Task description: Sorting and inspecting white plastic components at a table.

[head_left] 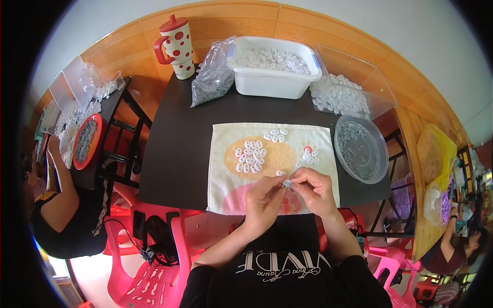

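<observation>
Over the near edge of a cream towel (218,154), my left hand (263,200) and my right hand (316,192) meet, fingers pinched. Between their fingertips is a small white and grey plastic piece (287,183); its exact kind is too small to tell. Left of the hands, a cluster of white oval pieces with two holes (250,156) lies on the towel. Several similar white pieces (276,135) lie farther back, and others (310,156) are just beyond my right hand. One more white piece (280,173) is by my left fingertips.
Along the back of the dark table (172,154) stand a spotted tumbler (179,49), a bag of grey parts (211,77), a white tub (272,84) and a clear bin of white pieces (339,97). A round clear container (375,164) holds grey parts at right. Other people sit at both sides.
</observation>
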`<state>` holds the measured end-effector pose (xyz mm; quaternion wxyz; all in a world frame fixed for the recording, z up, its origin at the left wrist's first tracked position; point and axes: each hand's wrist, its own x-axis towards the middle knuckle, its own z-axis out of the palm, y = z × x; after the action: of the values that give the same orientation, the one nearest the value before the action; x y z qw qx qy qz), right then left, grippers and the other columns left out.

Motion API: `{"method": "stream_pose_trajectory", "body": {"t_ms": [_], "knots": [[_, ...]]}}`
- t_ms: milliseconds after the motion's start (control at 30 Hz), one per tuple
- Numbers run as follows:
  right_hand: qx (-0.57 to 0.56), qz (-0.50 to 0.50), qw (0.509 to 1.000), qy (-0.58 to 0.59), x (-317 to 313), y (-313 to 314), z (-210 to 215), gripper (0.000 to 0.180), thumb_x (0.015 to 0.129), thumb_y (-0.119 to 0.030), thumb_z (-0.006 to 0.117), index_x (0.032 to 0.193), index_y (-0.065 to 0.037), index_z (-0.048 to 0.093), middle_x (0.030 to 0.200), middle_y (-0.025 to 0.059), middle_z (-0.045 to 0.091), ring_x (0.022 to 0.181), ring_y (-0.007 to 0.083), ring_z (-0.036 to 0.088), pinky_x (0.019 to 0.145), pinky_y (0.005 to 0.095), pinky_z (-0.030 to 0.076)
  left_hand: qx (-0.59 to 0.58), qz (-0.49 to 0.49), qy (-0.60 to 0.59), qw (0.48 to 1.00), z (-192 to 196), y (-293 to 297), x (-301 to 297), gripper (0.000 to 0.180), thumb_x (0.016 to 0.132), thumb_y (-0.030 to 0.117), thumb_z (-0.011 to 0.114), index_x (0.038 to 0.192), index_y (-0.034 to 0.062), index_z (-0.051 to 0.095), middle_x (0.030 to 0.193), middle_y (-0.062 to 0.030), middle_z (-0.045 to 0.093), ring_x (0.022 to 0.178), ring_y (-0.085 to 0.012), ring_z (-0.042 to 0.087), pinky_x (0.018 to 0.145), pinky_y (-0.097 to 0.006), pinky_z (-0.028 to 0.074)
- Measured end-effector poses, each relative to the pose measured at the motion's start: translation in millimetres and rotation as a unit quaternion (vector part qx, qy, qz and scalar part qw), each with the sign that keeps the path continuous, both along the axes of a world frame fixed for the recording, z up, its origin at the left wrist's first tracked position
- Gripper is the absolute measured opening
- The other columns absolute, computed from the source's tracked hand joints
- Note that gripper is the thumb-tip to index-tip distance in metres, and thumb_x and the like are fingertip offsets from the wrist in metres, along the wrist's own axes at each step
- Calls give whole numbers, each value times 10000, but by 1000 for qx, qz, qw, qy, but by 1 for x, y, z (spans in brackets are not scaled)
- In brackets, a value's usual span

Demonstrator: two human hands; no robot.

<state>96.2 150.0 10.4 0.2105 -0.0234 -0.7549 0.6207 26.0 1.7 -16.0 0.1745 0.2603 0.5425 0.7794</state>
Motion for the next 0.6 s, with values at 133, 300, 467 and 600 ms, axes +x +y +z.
{"method": "stream_pose_trajectory", "body": {"t_ms": [133,300,467,600], "knots": [[7,-2,1000,-1,1,0,0,145,827,175,620,870,37,629,890,97,649,795,129,612,712,249,492,-93,6,98,991,11,-6,-5,369,862,-134,621,1193,21,667,899,-21,588,797,-72,573,678,-208,467],[12,2,1000,-6,1,1,0,147,827,175,620,870,35,629,887,95,649,793,128,611,706,250,490,-111,-7,132,985,13,-8,-11,367,839,-145,639,1162,24,686,899,-27,583,753,-74,564,651,-212,458],[35,2,999,-4,0,0,4,149,820,175,625,873,36,627,872,91,647,791,132,610,707,248,487,-69,-21,65,995,8,-6,-9,349,852,-144,646,1160,14,685,911,-27,590,762,-70,568,660,-207,468],[51,1,999,2,-1,-1,6,149,814,175,629,866,35,626,851,92,642,782,140,609,703,256,487,-54,-24,53,997,3,-5,-8,351,854,-152,639,1159,15,687,919,-25,591,765,-67,568,664,-202,471]]}}
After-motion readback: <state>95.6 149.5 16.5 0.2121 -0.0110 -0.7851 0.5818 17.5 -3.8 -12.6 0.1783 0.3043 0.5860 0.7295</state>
